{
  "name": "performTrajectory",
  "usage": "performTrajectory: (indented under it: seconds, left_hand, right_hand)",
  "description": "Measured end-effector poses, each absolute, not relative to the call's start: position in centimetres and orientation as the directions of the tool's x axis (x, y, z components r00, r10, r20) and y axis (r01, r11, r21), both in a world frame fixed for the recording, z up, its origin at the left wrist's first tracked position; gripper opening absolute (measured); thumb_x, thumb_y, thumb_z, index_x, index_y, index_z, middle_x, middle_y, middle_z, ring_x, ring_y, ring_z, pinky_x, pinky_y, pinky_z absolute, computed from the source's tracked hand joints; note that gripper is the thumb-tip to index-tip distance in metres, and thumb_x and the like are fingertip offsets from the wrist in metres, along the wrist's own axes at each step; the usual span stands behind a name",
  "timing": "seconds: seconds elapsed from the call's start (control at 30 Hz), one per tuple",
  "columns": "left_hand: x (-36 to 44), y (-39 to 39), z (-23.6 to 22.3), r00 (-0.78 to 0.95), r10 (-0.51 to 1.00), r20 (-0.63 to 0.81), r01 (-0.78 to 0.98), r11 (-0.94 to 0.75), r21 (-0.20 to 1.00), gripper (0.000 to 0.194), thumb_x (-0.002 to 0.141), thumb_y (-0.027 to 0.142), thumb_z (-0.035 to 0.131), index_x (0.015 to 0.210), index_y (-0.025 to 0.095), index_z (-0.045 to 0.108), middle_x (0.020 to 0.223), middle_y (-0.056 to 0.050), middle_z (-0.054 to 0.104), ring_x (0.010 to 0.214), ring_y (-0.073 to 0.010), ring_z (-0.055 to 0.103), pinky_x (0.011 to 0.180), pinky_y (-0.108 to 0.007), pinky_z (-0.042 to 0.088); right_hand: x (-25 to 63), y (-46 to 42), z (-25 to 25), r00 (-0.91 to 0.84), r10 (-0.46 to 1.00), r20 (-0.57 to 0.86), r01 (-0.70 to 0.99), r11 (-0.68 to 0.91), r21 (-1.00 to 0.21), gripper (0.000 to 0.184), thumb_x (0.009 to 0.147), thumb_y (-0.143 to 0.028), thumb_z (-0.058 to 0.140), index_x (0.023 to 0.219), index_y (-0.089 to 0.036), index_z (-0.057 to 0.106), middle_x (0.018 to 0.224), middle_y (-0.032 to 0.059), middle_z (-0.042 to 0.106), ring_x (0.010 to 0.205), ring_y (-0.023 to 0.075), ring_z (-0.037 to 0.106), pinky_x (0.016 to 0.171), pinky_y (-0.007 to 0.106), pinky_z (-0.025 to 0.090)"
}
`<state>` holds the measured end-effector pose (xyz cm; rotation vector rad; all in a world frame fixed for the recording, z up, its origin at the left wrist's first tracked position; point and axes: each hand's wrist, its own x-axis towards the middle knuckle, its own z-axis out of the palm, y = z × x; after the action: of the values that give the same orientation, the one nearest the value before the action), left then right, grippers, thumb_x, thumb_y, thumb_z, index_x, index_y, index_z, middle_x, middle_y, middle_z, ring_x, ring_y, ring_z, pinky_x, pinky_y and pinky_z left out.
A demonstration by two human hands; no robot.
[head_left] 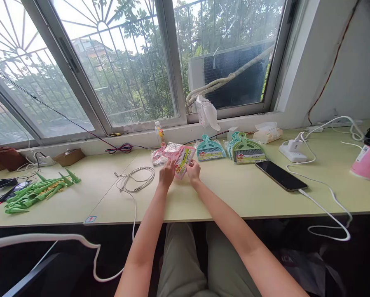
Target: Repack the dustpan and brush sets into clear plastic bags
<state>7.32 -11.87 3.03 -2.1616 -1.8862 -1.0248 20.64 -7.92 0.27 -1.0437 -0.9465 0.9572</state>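
**Pinned From Both Sides, Just in Front of the Bottle**

Gripping with both hands now! Clamping the left edge of the pink pack [181, 163] with the fingers of the left hand [167, 174], tips partly hidden. Pinching its right edge, beside the printed label, with the right hand [193, 170]. Caught right between the two sets of fingers, then, with label tilted and top leaning right. Held on the near side of the bottle [159, 134], a little to its right. Too hard to tell whether lifted off the table [234, 198] or touching it.

Spotted just in front of the bottle: more pink in clear wrap [157, 157], running up to the pack; impossible to say whether separate. Looking right of the bottle: a teal dustpan set [210, 148], then a green dustpan set [249, 152]. Farther right and nearer: a black phone [280, 175]. Left of the bottle and nearer: a coiled cable [134, 191]. Far left: green cones [38, 194], heaped together.
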Motion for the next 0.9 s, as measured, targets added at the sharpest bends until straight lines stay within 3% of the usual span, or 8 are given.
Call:
performTrajectory:
  seconds: [0.1,0.23,0.4,0.5,0.73,0.9]
  left_hand:
    - [7.55,-11.82,2.91,0.105,0.839,0.533,0.921,-0.284,0.266,0.044,0.098,0.012,0.042,0.135,0.025,0.061,0.119,-0.015,0.063,0.116,-0.0291,0.060,0.089,-0.033,0.050]
    - [7.58,-11.47,2.65,0.174,0.837,0.519,0.910,-0.338,0.240,0.041,0.095,0.008,0.045,0.124,0.027,0.067,0.119,-0.014,0.062,0.120,-0.0292,0.057,0.091,-0.034,0.050]
    - [7.57,-11.34,2.58,0.103,0.804,0.585,0.828,-0.396,0.398,0.020,0.094,0.018,0.058,0.108,0.025,0.071,0.120,-0.015,0.063,0.126,-0.0324,0.054,0.101,-0.038,0.047]
    - [7.61,-11.49,2.65,0.046,0.811,0.584,0.750,-0.414,0.515,0.020,0.090,0.020,0.063,0.108,0.024,0.070,0.121,-0.015,0.064,0.127,-0.0339,0.052,0.103,-0.038,0.047]
    - [8.03,-11.84,3.05,0.103,0.830,0.549,0.862,-0.349,0.367,0.031,0.089,0.009,0.056,0.113,0.022,0.069,0.124,-0.016,0.061,0.123,-0.0333,0.055,0.097,-0.037,0.048]
    - [8.26,-11.87,2.86,0.030,0.863,0.504,0.850,-0.288,0.442,0.023,0.086,0.011,0.062,0.104,0.022,0.070,0.112,-0.014,0.064,0.106,-0.0315,0.063,0.088,-0.036,0.049]
  right_hand:
    - [20.65,-7.82,0.16,0.289,0.948,0.132,-0.203,0.195,-0.959,0.024,0.073,-0.015,0.067,0.097,-0.017,0.069,0.099,0.0110,0.080,0.084,0.0211,0.076,0.076,0.031,0.060]
    - [20.71,-7.48,-0.03,0.281,0.954,0.108,-0.259,0.184,-0.948,0.024,0.071,-0.016,0.070,0.095,-0.018,0.069,0.097,0.0099,0.080,0.083,0.0212,0.076,0.076,0.032,0.062]
    - [20.81,-7.22,-0.23,0.279,0.955,0.100,-0.310,0.188,-0.932,0.024,0.070,-0.017,0.073,0.093,-0.020,0.070,0.091,0.0080,0.080,0.085,0.0221,0.076,0.074,0.031,0.063]
    - [20.81,-7.16,-0.32,0.280,0.956,0.091,-0.329,0.185,-0.926,0.025,0.069,-0.017,0.073,0.094,-0.020,0.070,0.091,0.0074,0.080,0.084,0.0217,0.076,0.072,0.030,0.063]
    - [20.84,-7.14,-0.18,0.292,0.953,0.077,-0.305,0.169,-0.937,0.025,0.069,-0.015,0.071,0.093,-0.019,0.070,0.094,0.0077,0.080,0.083,0.0200,0.076,0.073,0.029,0.062]
    - [20.90,-7.60,0.21,0.227,0.968,0.108,-0.251,0.165,-0.954,0.024,0.069,-0.013,0.070,0.093,-0.017,0.071,0.092,0.0088,0.080,0.080,0.0203,0.075,0.073,0.031,0.062]
